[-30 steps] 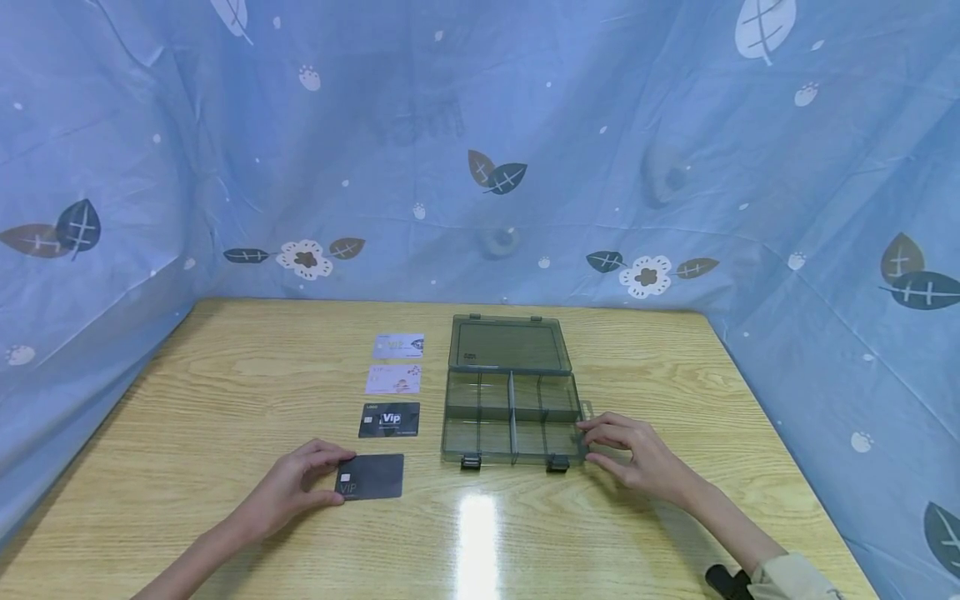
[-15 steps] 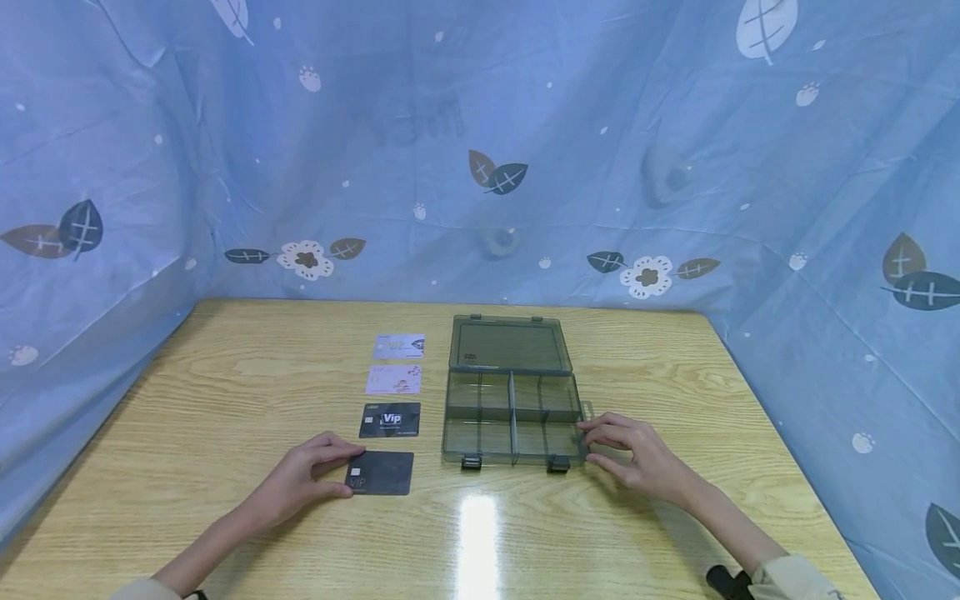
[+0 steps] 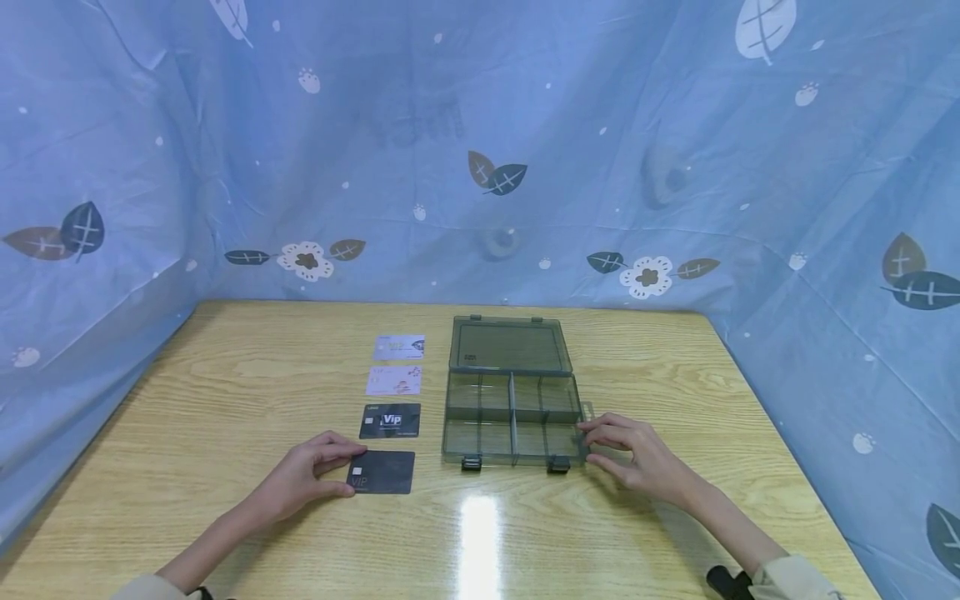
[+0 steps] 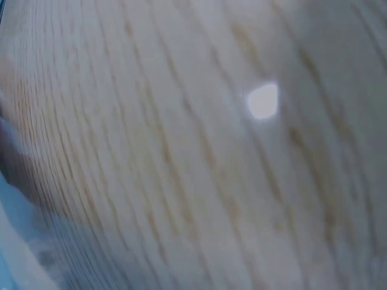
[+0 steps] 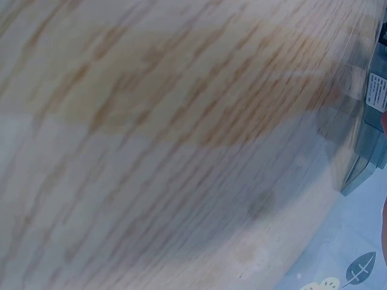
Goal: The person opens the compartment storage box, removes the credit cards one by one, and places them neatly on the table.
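Observation:
My left hand [image 3: 306, 477] lies at the left end of a dark grey VIP card [image 3: 384, 473], holding it between the thumb at the lower corner and the fingers at the upper one. The card is flat on the table, just below a black Vip card [image 3: 390, 421]. My right hand [image 3: 637, 454] touches the right side of a smoky clear plastic compartment box [image 3: 514, 417], its fingers loosely bent. The box's lid [image 3: 512, 345] is folded back flat behind it. In the right wrist view the box [image 5: 367, 136] shows at the right edge.
A pink card [image 3: 393, 380] and a pale lilac card [image 3: 399, 347] lie farther back in the same column. Two black latches [image 3: 471, 463] stick out at the box's front. Blue patterned cloth [image 3: 480, 167] surrounds the wooden table [image 3: 247, 375].
My left hand has slid the dark grey card slightly right and away from me, into line under the black card. The right hand and the box have stayed in place.

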Motion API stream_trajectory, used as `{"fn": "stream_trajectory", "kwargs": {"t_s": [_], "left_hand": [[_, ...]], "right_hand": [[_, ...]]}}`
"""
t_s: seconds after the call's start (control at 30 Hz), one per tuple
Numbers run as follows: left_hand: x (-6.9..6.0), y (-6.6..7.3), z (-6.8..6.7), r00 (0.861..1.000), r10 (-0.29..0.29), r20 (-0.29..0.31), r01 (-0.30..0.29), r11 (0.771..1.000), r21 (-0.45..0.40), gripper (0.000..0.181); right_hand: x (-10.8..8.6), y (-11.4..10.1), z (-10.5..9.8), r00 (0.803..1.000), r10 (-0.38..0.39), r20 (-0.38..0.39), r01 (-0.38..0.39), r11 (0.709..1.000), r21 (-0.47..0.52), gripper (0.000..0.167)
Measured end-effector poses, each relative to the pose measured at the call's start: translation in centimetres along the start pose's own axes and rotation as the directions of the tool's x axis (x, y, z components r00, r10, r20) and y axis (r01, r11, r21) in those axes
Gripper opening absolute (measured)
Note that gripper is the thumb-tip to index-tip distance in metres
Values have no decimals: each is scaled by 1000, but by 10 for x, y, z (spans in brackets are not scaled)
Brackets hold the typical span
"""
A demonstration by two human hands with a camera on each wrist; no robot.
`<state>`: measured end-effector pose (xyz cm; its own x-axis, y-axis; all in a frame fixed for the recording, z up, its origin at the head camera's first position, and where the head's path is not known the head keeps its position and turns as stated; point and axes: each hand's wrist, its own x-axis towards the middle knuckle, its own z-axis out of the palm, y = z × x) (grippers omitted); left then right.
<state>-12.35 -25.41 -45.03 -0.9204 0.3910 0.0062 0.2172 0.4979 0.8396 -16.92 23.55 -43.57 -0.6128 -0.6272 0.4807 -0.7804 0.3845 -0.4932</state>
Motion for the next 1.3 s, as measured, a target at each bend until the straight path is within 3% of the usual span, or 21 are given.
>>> {"fn": "stream_trajectory", "kwargs": {"t_s": [0.17,0.43,0.7,1.3], "left_hand": [[1,0,1,999,-40,5,40,998,-50,55],[-1,-2,1,999,-47,13,48,994,-97,62],[0,0,3,1000,5,-12,-6,996,-85,60],[4,1,6,999,39,-15,-41,992,-123,57]], "right_hand": [[0,0,0,1000,-2,-3,2,1000,8,26],[1,0,1,1000,-20,-3,20,1000,-8,26],[-1,0,1,1000,7,1,-7,1000,17,25],[-2,1,1,1000,10,-1,-10,999,33,26]]}}
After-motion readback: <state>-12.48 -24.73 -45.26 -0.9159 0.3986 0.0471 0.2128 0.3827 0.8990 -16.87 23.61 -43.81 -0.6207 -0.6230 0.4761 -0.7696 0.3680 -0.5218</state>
